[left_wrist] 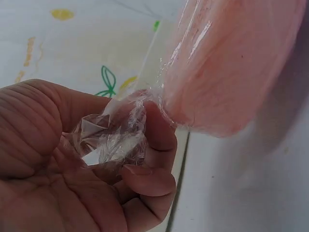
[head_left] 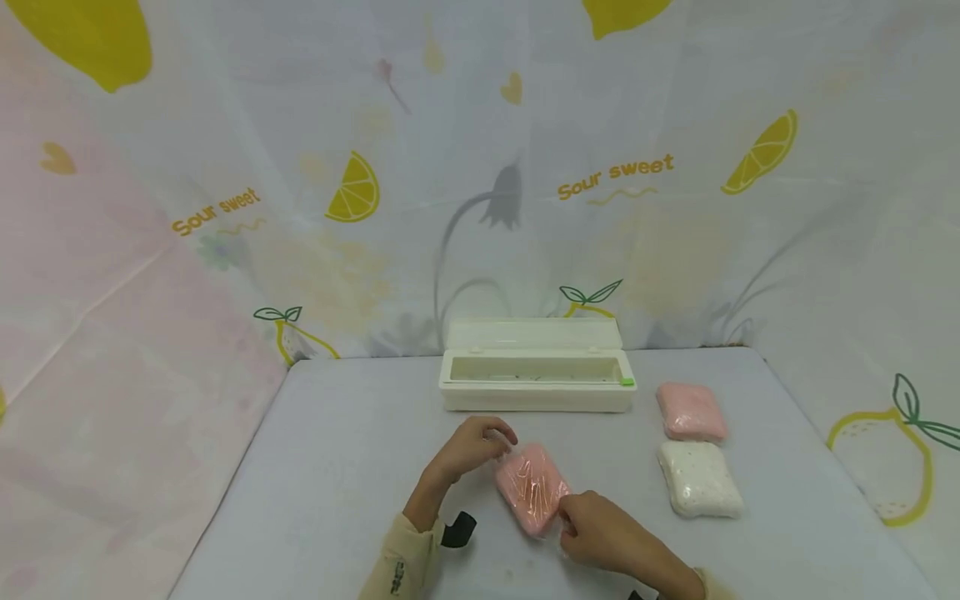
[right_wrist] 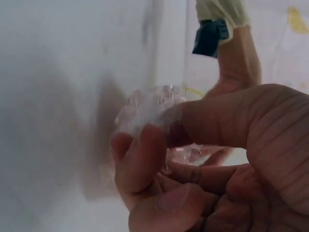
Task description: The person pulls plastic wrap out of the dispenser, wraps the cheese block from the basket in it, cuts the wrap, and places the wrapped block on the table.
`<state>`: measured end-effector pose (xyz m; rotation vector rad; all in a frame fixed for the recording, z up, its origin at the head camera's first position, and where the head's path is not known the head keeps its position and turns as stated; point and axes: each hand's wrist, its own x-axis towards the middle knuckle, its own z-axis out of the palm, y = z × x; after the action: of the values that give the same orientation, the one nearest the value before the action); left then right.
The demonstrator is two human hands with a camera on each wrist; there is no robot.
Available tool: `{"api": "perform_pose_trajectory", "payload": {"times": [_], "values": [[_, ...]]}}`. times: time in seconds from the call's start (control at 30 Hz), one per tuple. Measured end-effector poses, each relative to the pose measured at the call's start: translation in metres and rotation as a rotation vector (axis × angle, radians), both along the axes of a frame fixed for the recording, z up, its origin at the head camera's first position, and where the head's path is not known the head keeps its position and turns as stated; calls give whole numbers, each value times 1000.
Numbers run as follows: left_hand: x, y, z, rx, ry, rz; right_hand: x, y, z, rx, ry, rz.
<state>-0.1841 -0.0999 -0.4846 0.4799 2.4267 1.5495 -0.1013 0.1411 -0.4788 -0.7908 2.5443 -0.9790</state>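
Note:
A pink, pillow-shaped block (head_left: 531,487) in clear plastic wrap lies tilted between the two hands over the table. My left hand (head_left: 472,447) is at its upper left corner, fingers curled round a crumpled end of the plastic wrap (left_wrist: 123,137). At the lower right side, my right hand (head_left: 603,533) pinches another gathered end of the wrap, bunched between thumb and fingers in the right wrist view. Glossy creases run across the pink face where the film lies over it.
Behind the hands stands a long white plastic-wrap box (head_left: 536,398), lid raised, with a green tab at its right end. To the right lie another pink block (head_left: 692,412) and a white block (head_left: 701,479), both wrapped. A printed cloth backdrop (head_left: 480,167) borders the white table (head_left: 330,467).

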Motion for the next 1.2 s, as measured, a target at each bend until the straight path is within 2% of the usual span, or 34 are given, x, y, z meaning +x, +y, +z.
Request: {"api": "perform_pose_trajectory", "payload": {"times": [0.13,0.2,0.27,0.33,0.37,0.43,0.53,0.57,0.6,0.67,0.73,0.77,0.87,1.03,1.2], "values": [[1,7,-7,-56,-7,-30,6,-6,-6,-6,-17,53],[3,8,-7,-68,2,-58,7,-6,-6,11,-12,77],[5,9,-5,-84,41,-94,8,-4,-4,29,15,99],[10,10,-2,-131,132,-116,9,1,1,51,80,118],[14,10,1,-173,196,-105,9,3,4,59,119,131],[24,11,7,-282,353,-48,9,9,8,56,237,173],[45,13,17,-459,569,35,9,14,7,37,452,289],[53,14,19,-499,621,26,8,14,4,28,534,330],[61,14,22,-531,666,-9,8,13,0,16,609,374],[75,15,23,-581,739,-122,7,10,-9,6,746,423],[88,16,21,-619,778,-238,7,5,-19,-2,866,422],[94,16,18,-639,783,-276,7,3,-22,-5,904,417],[105,18,4,-711,822,-316,8,0,-28,2,937,380],[110,23,-13,-791,890,-279,10,-2,-25,64,935,297],[107,30,-23,-728,973,-145,13,-7,-24,95,912,181]]}}
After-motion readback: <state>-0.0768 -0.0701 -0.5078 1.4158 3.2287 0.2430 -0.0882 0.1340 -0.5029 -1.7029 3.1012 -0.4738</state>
